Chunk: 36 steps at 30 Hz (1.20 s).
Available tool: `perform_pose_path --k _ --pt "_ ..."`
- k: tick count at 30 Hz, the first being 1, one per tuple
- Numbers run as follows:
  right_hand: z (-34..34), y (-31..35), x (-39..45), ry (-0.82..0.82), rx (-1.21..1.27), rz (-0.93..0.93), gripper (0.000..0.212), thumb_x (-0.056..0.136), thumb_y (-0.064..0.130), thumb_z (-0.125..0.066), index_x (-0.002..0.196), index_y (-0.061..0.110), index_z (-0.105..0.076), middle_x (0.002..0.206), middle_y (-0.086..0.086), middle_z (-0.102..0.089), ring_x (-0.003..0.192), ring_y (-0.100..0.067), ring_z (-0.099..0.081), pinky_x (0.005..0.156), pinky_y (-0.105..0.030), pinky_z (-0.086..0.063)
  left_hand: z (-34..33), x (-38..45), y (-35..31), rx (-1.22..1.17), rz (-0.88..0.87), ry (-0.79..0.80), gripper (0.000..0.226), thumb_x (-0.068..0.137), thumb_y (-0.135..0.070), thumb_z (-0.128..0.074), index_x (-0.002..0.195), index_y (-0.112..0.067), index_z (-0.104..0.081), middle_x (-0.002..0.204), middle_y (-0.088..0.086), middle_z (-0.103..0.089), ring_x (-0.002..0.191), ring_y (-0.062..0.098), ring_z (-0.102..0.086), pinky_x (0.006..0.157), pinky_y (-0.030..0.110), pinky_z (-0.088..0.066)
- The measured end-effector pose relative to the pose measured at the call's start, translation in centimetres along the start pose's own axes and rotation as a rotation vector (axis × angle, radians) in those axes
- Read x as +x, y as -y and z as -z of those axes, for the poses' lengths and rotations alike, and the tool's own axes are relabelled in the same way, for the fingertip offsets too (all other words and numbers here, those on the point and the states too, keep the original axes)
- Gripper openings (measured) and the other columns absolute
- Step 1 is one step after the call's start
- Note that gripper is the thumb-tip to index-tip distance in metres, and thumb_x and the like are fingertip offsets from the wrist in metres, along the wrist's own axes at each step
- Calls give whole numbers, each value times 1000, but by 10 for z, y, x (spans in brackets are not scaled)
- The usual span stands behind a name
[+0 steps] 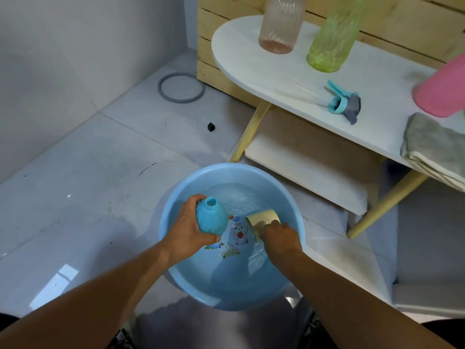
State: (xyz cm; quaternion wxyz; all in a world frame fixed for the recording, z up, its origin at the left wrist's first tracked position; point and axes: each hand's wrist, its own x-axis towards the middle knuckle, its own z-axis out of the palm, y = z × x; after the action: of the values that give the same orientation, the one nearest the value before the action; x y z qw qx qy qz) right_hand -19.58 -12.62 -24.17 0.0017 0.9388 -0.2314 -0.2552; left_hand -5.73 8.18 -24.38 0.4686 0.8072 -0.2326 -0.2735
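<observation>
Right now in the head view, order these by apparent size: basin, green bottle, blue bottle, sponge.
1. basin
2. green bottle, cut off by the frame's top
3. blue bottle, partly inside the left hand
4. sponge, partly under the right hand
The last two look close, so their order is unsure.

2 hands: left hand, right hand. 4 bottles: 1 blue bottle, 1 pale pink bottle, 1 green bottle, 1 bright pink bottle. 1 sponge. 1 blue basin. 1 bottle lid. 1 grey towel. 1 grey ring. 1 black cube. 1 white table.
</observation>
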Motion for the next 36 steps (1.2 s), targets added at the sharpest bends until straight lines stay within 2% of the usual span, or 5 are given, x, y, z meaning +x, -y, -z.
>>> perform_pose_path --k 6,11,16,30,36 --pt "-3 16 -2 95 40 -5 44 96 3 -52 138 16 -53 134 -10 -55 125 -33 -56 101 -40 -47 9 1 5 28 -18 -25 97 55 -24 -100 130 -37 -41 128 -10 -49 117 12 -52 95 28 -49" --pt "5 13 -1 128 545 -129 29 104 22 -43 117 6 -64 122 -16 -66 115 -34 -61 91 -34 -46 10 -2 0 37 -36 -25 94 59 -21 -99 131 -37 -40 125 -16 -49 117 11 -51 94 24 -48" --pt "12 7 -7 49 1031 -281 39 95 31 -55 61 14 -52 62 -4 -54 64 -24 -47 60 -32 -35 13 -5 -2 46 -40 -55 97 58 -23 -99 134 -37 -40 129 -10 -50 118 13 -52 97 28 -48" --pt "128 -26 -43 -128 1275 -174 38 82 37 -71 77 2 -59 74 -8 -32 57 -19 -24 47 -23 -21 41 7 -52 57 -142 -170 99 51 -32 -92 136 -38 -42 128 -4 -48 112 17 -55 87 32 -51" --pt "208 -35 -71 -214 1316 -39 40 81 41 -74 51 23 -55 58 2 -39 55 -16 -30 51 -28 -26 77 16 -101 196 -234 -58 97 53 -37 -94 133 -41 -39 128 -2 -49 112 18 -56 89 33 -53"
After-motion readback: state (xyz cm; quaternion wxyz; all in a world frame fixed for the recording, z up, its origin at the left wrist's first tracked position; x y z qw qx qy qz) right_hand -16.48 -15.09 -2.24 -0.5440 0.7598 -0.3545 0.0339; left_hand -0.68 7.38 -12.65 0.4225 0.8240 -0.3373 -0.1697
